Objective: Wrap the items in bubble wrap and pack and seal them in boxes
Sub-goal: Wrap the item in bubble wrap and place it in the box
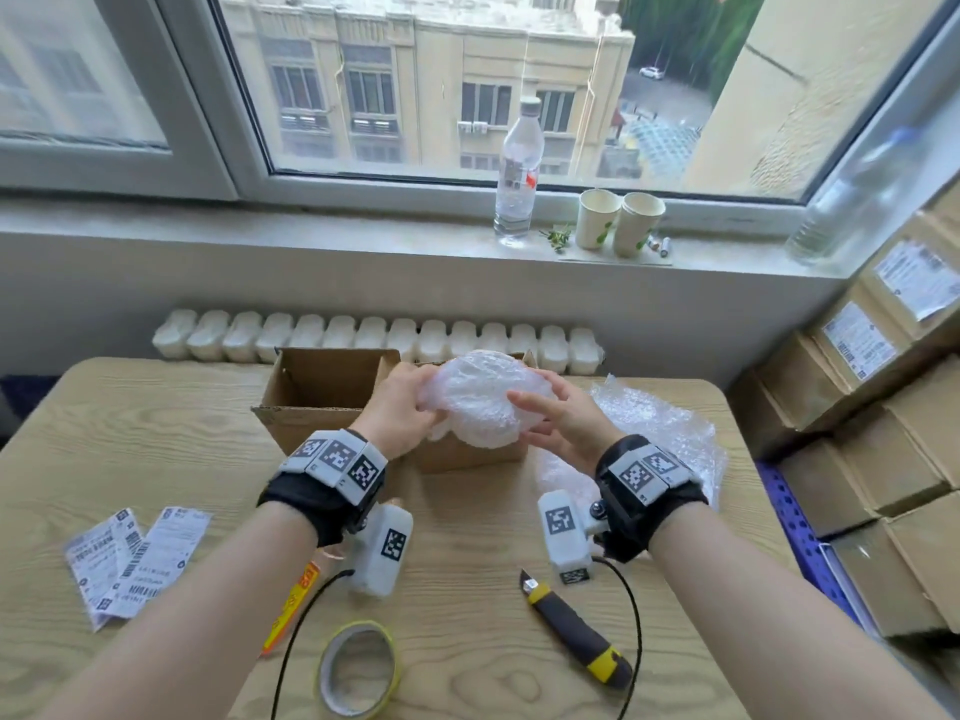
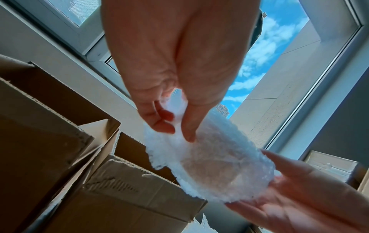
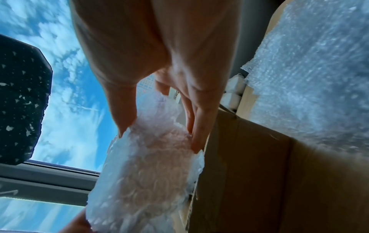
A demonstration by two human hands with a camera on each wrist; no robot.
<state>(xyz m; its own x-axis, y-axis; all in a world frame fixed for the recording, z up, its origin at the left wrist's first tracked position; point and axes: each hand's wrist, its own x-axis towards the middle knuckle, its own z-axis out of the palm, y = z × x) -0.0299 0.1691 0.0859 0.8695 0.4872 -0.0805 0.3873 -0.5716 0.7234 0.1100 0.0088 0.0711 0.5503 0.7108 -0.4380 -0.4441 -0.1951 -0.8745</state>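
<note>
A round item wrapped in bubble wrap (image 1: 480,400) is held in the air above an open cardboard box (image 1: 322,392) at the far middle of the table. My left hand (image 1: 402,407) grips its left edge, thumb and fingers pinching the wrap (image 2: 201,159). My right hand (image 1: 550,415) holds its right side between thumb and fingers (image 3: 199,130), the bundle (image 3: 145,173) hanging below them. What is inside the wrap is hidden. A loose sheet of bubble wrap (image 1: 649,423) lies on the table to the right.
On the near table lie a yellow tape roll (image 1: 358,670), a yellow-black utility knife (image 1: 576,631) and shipping labels (image 1: 132,561). Stacked cardboard boxes (image 1: 883,407) stand at the right. A bottle (image 1: 517,174) and paper cups (image 1: 621,220) stand on the windowsill.
</note>
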